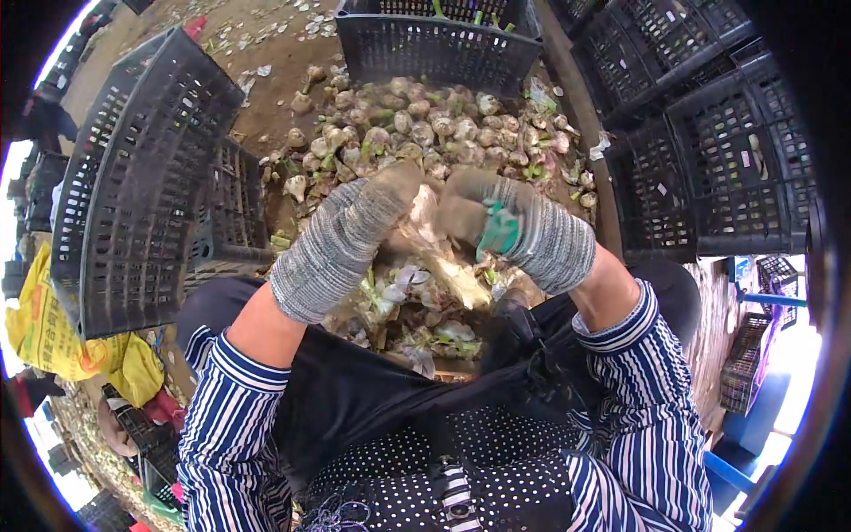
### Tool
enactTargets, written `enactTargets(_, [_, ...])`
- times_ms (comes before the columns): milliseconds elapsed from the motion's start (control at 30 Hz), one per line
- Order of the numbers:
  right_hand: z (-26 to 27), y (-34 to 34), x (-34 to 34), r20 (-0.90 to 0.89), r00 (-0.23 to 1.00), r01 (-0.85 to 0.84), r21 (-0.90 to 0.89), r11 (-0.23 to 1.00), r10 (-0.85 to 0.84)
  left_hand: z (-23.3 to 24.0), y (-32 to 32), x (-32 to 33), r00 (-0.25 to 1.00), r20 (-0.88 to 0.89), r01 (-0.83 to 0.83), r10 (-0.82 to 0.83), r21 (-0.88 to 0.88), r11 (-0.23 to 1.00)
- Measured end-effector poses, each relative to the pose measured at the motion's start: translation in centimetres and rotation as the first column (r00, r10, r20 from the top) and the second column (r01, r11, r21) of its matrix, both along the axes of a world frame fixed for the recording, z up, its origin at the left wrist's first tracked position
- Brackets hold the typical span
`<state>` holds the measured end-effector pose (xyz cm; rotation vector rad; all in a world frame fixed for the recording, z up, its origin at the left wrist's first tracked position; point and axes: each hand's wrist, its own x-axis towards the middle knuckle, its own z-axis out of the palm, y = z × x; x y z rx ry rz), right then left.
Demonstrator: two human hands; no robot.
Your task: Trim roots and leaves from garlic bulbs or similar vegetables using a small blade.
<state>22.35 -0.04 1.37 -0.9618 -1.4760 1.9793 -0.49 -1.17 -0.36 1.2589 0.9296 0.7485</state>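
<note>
My left hand (382, 199), in a grey knitted glove with a soiled palm, is closed on a pale garlic bulb (423, 206). From the bulb a dry, husky stalk (459, 276) slants down to the right. My right hand (482, 206), gloved alike and blurred, is curled close against the bulb's right side. A green object (498, 229) shows at its palm; its kind is hidden by the fingers. Below both hands, between my knees, lies a heap of torn garlic skins and leaves (392, 299).
A pile of garlic bulbs (425, 126) covers the ground ahead. Behind it stands a black plastic crate (439, 53) with green stalks inside. More black crates rise at left (146, 179) and right (738, 146). A yellow printed sack (60, 332) lies at far left.
</note>
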Motion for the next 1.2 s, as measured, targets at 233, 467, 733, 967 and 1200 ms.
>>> enactTargets(233, [0.3, 0.2, -0.9, 0.139, 0.990, -0.033, 0.198, 0.980, 0.005, 1.3, -0.6, -0.9, 0.988, 0.157, -0.013, 0.004, 0.058, 0.998])
enactTargets(467, [-0.5, -0.7, -1.5, 0.005, 0.974, -0.223, 0.241, 0.945, 0.229, 3.1, -1.9, -2.7, 0.997, -0.057, 0.063, -0.052, 0.209, 0.976])
enactTargets(733, [-3.7, -2.5, -2.4, -0.135, 0.975, -0.205, -0.224, 0.953, 0.178, 3.3, -2.7, -3.3, 0.977, -0.090, 0.212, -0.193, 0.321, 0.923])
enactTargets(967, [-1.3, -2.8, -3.1, 0.202, 0.979, -0.033, 0.071, 0.997, 0.018, 1.6, -2.7, -1.9, 0.925, -0.361, 0.014, 0.120, 0.346, 0.938])
enactTargets(1200, [-1.6, -3.2, -3.2, 0.453, 0.866, -0.122, 0.601, 0.790, -0.211, 1.8, -3.6, -1.5, 0.731, -0.679, 0.115, 0.069, 0.222, 0.968])
